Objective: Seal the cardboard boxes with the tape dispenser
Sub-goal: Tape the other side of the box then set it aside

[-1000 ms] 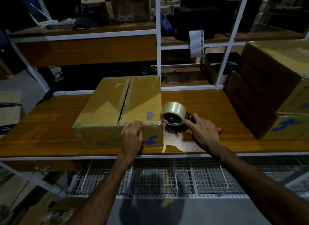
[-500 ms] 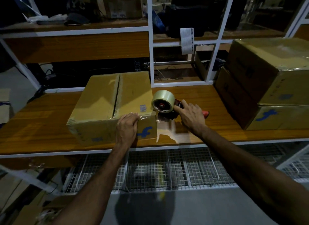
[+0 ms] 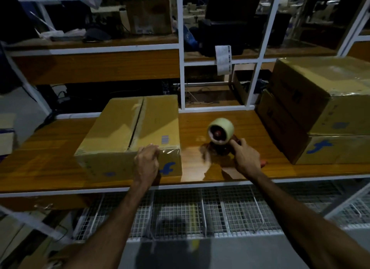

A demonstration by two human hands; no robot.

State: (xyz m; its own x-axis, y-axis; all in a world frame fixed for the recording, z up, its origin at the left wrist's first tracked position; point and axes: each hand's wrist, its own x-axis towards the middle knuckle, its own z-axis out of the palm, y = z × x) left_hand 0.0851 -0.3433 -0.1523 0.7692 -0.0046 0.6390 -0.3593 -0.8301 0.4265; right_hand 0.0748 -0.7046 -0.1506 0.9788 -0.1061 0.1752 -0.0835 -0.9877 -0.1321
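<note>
The tape dispenser [image 3: 220, 137] has pulled away to the right of the cardboard box [image 3: 130, 136]; a second ago its roll sat right against the box's near right corner, and now bare wood shows between them. A glossy strip of tape lies across that near top edge, so this pass looks finished and probably cut, though the tape's end is too blurred to tell. The right hand [image 3: 245, 158] curls round the dispenser's handle and holds it low over the wooden bench [image 3: 40, 168]. The left hand [image 3: 147, 161] stays on the box's near edge, fingers bent over the taped rim and pressing it down. The centre seam on top still looks open, so the sealing is likely unfinished.

Counted: one dispenser with one roll, one box under the hands, two stacked boxes [image 3: 320, 108] at the far right, and two hands.
</note>
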